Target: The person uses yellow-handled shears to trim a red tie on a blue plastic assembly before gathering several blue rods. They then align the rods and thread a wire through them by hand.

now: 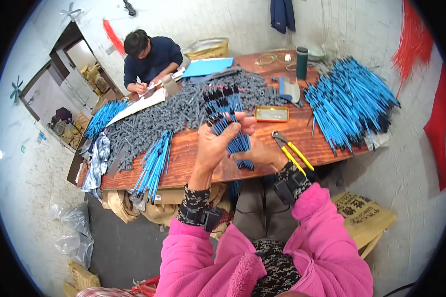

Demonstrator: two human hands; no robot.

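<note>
A bundle of thin blue rods with black ends (224,105) is held up over the near edge of the table. My left hand (214,144) grips its middle from the left, thumb across the front. Lower down on the right, my right hand (260,151) is closed around the same bundle, its fingers partly hidden behind the rods. Just beyond my right hand lie pliers with yellow handles (295,154). A shallow orange-rimmed tin (271,114) sits past the bundle. A smaller bunch of blue rods (155,166) hangs over the table edge on the left.
A heap of small grey parts (156,121) covers much of the wooden table (191,161). On the right lies a big pile of blue rods (352,101), near a dark green bottle (302,63). Across the table a person (151,62) bends over papers. A stool (364,218) stands at the right.
</note>
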